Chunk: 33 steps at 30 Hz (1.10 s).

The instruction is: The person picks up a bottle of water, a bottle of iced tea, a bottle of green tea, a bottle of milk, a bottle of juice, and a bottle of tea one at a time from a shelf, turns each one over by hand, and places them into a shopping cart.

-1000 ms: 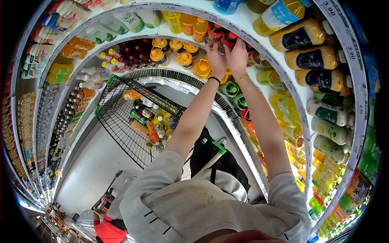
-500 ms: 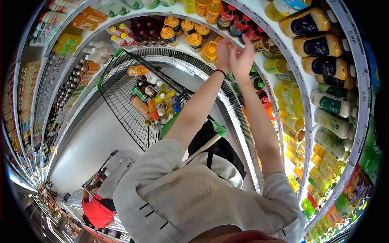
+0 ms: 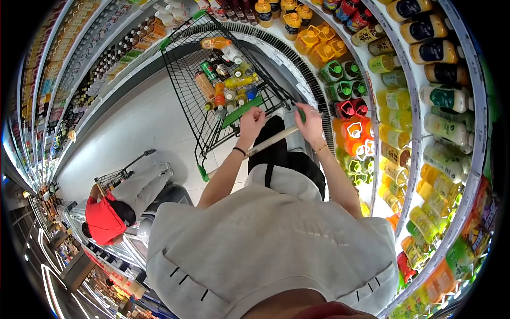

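A black wire shopping cart point(image 3: 183, 101) with green corners stands ahead of me, and several bottles and cans lie in it, among them a yellow bottle point(image 3: 240, 81) and a green can point(image 3: 207, 69). Its pale handle point(image 3: 273, 139) crosses in front of my body. My left hand point(image 3: 252, 126) is curled closed above the handle, beside the green panel point(image 3: 241, 111); its palm is hidden. At the handle's right end, my right hand point(image 3: 310, 125) is closed around the bar by the green end piece point(image 3: 301, 112).
Curved shelves of drinks rise on the right, with orange jugs point(image 3: 321, 45) and green-capped bottles point(image 3: 340, 80) low down. More shelves point(image 3: 101, 58) line the left. A person in a red top point(image 3: 105, 220) stands behind on the left with another cart point(image 3: 114, 178).
Both hands have come down from the orange jugs on the shelf to the cart handle. My view has turned, and the cart now appears higher and further right.
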Motion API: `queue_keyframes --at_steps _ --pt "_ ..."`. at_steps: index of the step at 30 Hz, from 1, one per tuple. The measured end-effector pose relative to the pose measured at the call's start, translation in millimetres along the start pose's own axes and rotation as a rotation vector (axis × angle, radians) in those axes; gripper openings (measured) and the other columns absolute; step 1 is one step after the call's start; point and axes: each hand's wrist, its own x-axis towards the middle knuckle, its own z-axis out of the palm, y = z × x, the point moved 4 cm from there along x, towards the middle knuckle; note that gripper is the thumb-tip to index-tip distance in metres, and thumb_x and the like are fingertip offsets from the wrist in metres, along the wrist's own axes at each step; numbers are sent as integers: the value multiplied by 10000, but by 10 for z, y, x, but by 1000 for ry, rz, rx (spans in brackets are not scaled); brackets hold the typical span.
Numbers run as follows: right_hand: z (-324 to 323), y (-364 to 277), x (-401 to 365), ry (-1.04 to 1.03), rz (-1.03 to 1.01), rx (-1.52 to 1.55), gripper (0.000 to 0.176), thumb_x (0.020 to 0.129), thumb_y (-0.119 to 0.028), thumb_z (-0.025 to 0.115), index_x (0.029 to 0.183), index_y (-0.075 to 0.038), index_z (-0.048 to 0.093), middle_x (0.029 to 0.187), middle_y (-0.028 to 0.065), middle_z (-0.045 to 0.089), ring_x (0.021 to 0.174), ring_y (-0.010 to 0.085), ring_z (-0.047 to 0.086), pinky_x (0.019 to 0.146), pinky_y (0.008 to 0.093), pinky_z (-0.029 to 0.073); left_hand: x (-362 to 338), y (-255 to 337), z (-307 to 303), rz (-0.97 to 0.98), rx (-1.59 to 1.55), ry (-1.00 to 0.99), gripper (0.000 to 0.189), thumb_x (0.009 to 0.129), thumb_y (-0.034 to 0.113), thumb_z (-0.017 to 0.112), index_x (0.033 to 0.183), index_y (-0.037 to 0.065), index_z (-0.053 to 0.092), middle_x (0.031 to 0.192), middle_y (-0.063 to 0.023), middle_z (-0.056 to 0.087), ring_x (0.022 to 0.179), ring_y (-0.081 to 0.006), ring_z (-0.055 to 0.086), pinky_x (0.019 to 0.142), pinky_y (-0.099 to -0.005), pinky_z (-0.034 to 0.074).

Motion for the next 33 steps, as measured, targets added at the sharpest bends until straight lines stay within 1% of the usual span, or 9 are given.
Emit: queue_keyframes --at_steps 2,5,7,11,14,19,23,25,33 --pt "82 -89 -259 -80 -122 -98 237 886 -152 724 1104 -67 690 1101 117 704 1069 341 656 921 444 524 -404 -137 -294 -60 178 -53 152 918 191 688 980 54 670 867 -120 702 886 -332 648 844 -448 526" --pt "157 -196 -572 -168 -208 -109 245 865 -169 735 1090 -78 699 1136 103 691 1113 329 633 942 443 506 -852 -73 -578 217 255 89 192 920 180 673 1069 62 642 1064 -144 666 1069 -367 573 961 -469 464" --pt "207 -198 -731 -207 -186 -140 268 871 -206 735 1107 -85 697 1165 104 677 1175 328 608 1038 452 477 -1099 -104 -638 190 283 86 234 927 164 652 1131 56 613 1193 -176 597 1137 -395 528 988 -482 440" --pt "280 -202 -965 -240 -255 -268 317 913 -283 702 1182 -117 684 1308 110 608 1375 334 477 1234 483 315 -1580 -406 -718 80 390 246 192 951 166 616 1092 36 609 1170 -206 578 1123 -422 527 965 -509 443" --pt "321 -214 -1041 -239 -218 -318 341 928 -305 685 1229 -146 686 1332 100 594 1411 323 440 1240 473 308 -1861 -710 -720 48 557 132 227 991 250 561 1103 59 613 1075 -199 611 1050 -430 578 933 -528 463" --pt "467 -176 -1062 -275 -138 -435 360 903 -337 707 1222 -170 709 1351 109 585 1442 318 401 1244 479 298 -1659 -1017 -699 -71 787 -190 536 1061 432 411 876 11 685 808 -219 706 815 -457 673 798 -573 532" --pt "522 -195 -1050 -305 -73 -472 324 881 -339 725 1157 -170 734 1306 115 601 1439 332 398 1235 492 303 -1462 -1183 -710 155 719 -251 653 1054 515 407 836 -28 699 797 -247 707 818 -469 678 776 -554 533" --pt "516 -243 -1033 -270 -51 -472 299 855 -304 738 1121 -170 744 1292 125 605 1438 343 398 1227 495 316 -1487 -777 -821 -62 500 -466 644 1027 559 463 919 -23 717 772 -265 673 821 -482 662 760 -530 518" --pt "714 -198 -1039 -288 -22 -657 307 832 -287 748 1122 -186 747 1301 121 600 1447 366 384 1231 513 294 -1399 -1026 -800 -114 223 -661 642 1025 515 531 812 -84 621 661 -230 605 661 -412 621 668 -480 472"
